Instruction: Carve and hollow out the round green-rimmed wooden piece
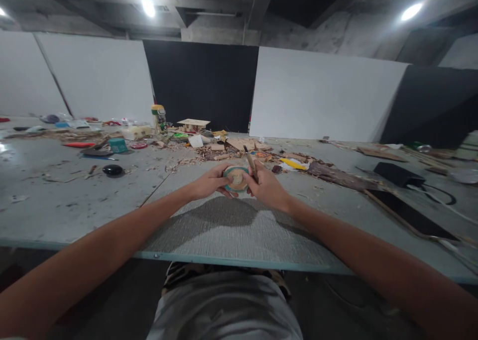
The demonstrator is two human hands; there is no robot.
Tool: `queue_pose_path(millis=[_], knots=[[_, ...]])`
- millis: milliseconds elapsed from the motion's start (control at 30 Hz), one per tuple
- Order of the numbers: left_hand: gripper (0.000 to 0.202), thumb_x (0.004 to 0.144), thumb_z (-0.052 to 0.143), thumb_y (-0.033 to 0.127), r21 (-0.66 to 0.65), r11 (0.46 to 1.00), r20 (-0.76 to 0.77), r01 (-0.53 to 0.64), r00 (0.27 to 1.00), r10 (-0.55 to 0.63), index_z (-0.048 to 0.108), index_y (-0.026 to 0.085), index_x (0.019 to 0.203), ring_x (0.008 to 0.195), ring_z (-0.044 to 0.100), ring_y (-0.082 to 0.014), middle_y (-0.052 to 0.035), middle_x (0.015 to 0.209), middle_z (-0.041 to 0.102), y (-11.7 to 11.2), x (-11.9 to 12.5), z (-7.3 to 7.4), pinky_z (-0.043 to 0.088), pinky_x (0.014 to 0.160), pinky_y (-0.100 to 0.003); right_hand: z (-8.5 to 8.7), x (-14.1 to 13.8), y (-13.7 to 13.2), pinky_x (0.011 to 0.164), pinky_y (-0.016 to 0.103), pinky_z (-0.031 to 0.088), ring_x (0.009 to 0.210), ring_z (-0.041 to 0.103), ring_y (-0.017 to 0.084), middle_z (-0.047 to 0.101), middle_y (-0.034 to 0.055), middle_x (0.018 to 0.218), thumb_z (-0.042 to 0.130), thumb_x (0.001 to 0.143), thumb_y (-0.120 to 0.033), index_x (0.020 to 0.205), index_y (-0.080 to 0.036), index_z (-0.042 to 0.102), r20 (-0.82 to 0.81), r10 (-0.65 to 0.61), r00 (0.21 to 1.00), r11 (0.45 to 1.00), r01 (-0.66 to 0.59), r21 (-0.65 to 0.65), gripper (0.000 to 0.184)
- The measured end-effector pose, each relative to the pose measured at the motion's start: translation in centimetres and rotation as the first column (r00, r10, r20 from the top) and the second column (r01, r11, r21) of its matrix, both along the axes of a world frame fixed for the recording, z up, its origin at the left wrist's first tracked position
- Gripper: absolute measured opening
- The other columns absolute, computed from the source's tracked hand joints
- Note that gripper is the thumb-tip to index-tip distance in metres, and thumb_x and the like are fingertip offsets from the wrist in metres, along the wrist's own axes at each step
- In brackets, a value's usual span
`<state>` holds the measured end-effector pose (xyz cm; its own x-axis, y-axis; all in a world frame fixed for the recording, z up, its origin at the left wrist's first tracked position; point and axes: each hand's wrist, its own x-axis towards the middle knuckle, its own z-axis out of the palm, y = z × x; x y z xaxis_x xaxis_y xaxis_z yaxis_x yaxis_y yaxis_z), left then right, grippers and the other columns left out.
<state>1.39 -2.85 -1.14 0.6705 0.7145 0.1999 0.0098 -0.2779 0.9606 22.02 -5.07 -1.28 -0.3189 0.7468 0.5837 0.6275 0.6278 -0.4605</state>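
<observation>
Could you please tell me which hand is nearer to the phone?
Right. The right hand is to the left of the phone; the left hand is farther off on that side.

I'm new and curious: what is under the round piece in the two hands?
Fingers of the left hand and right hand show below the round piece; lower in view is a shadowed grey surface. The piece's underside is hidden.

My left grip (pixel 211 181) could slide sideways over the surface (pixel 56 205) up to the black rounded object (pixel 112 170) — but ahead, wood shavings (pixel 201 155) (a yellow object (pixel 293 164) beside them) bar the way; farther right, the phone (pixel 411 213) and black box (pixel 399 174) obstruct.
</observation>
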Motion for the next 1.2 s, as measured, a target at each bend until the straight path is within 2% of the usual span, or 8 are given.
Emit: queue_pose_path(millis=[300, 400, 533, 633, 700, 867, 1033, 1200], knots=[[0.064, 0.085, 0.07, 0.032, 0.005, 1.0, -0.01, 0.006, 1.0, -0.006, 0.039, 0.026, 0.141, 0.086, 0.073, -0.0218, -0.0109, 0.122, 0.063, 0.7, -0.3, -0.2, 0.061, 0.079, -0.042, -0.1, 0.1, 0.6, 0.057, 0.031, 0.04, 0.063, 0.056, 0.018, 0.058, 0.0037, 0.072, 0.048, 0.094, -0.033, 0.083, -0.023, 0.043, 0.003, -0.052, 0.999, 0.998, 0.052, -0.022, 0.016], [0.037, 0.091, 0.061, 0.044, 0.099, 0.979, 0.009, -0.18, 0.984, 0.18, 0.056, 0.02, 0.118, 0.08, 0.07, -0.0181, -0.0078, 0.105, 0.066, 1.7, -0.8, -0.4, 0.06, 0.072, -0.035, -0.1, 0.3, 0.9, 0.055, 0.03, 0.04, 0.06, 0.057, 0.018, 0.059, 0.0034, 0.067, 0.048, 0.095, -0.034, 0.081, -0.023, 0.044, 0.003, -0.076, 0.997, 0.996, 0.076, -0.047, 0.018], [0.035, 0.092, 0.058, 0.049, 0.157, 0.905, 0.025, -0.394, 0.918, 0.395, 0.061, 0.014, 0.086, 0.071, 0.066, -0.015, -0.0058, 0.086, 0.065, 3.0, -1.5, -0.5, 0.057, 0.069, -0.031, -0.2, 0.5, 1.2, 0.056, 0.031, 0.043, 0.061, 0.06, 0.02, 0.059, 0.0037, 0.067, 0.048, 0.095, -0.035, 0.083, -0.023, 0.044, -0.004, -0.093, 0.996, 0.994, 0.093, -0.054, 0.017], [0.03, 0.088, 0.066, 0.045, 0.049, 0.924, 0.142, -0.38, 0.918, 0.37, 0.06, 0.016, 0.096, 0.083, 0.067, -0.0168, -0.0095, 0.113, 0.065, 2.7, -1.6, -0.3, 0.058, 0.073, -0.033, -0.5, 0.5, 1.4, 0.058, 0.032, 0.045, 0.063, 0.062, 0.02, 0.06, 0.0039, 0.07, 0.047, 0.095, -0.036, 0.084, -0.022, 0.043, -0.031, -0.084, 0.996, 0.993, 0.081, -0.086, 0.018], [0.035, 0.089, 0.066, 0.046, -0.077, 0.965, 0.189, -0.25, 0.947, 0.26, 0.06, 0.02, 0.111, 0.096, 0.068, -0.0212, -0.0115, 0.13, 0.06, 2.0, -1.3, -0.2, 0.058, 0.078, -0.037, -0.6, 0.3, 1.3, 0.056, 0.032, 0.046, 0.061, 0.062, 0.019, 0.059, 0.0035, 0.073, 0.046, 0.095, -0.036, 0.087, -0.022, 0.042, -0.074, -0.061, 0.995, 0.989, 0.05, -0.14, 0.017], [0.053, 0.079, 0.079, 0.029, -0.198, 0.979, 0.167, 0.043, 0.986, -0.009, 0.058, 0.022, 0.127, 0.11, 0.066, -0.0291, -0.0136, 0.132, 0.06, 0.8, -0.2, -0.6, 0.059, 0.087, -0.044, -0.3, -0.3, 0.0, 0.057, 0.031, 0.046, 0.065, 0.062, 0.018, 0.058, 0.0043, 0.081, 0.05, 0.091, -0.034, 0.088, -0.022, 0.038, -0.086, -0.044, 0.995, 0.986, 0.029, -0.163, 0.017], [0.058, 0.078, 0.076, 0.02, -0.146, 0.986, 0.157, -0.084, 0.982, 0.107, 0.054, 0.024, 0.133, 0.109, 0.066, -0.0252, -0.0116, 0.134, 0.058, 1.1, -0.1, -0.7, 0.06, 0.087, -0.039, 0.6, 0.2, -0.2, 0.06, 0.03, 0.041, 0.067, 0.058, 0.018, 0.059, 0.0043, 0.076, 0.039, 0.098, -0.048, 0.085, -0.022, 0.042, 0.006, -0.042, 0.999, 0.993, 0.042, -0.109, 0.029], [0.075, 0.081, 0.073, 0.023, -0.058, 0.982, 0.066, -0.177, 0.981, 0.181, 0.038, 0.033, 0.146, 0.11, 0.065, -0.0259, -0.0109, 0.147, 0.047, 1.5, -0.5, -0.8, 0.062, 0.083, -0.038, 0.6, 1.4, 1.1, 0.06, 0.03, 0.031, 0.066, 0.053, 0.017, 0.062, 0.0065, 0.075, 0.028, 0.103, -0.037, 0.079, -0.019, 0.052, 0.315, -0.059, 0.947, 0.998, 0.058, 0.013, 0.038]])
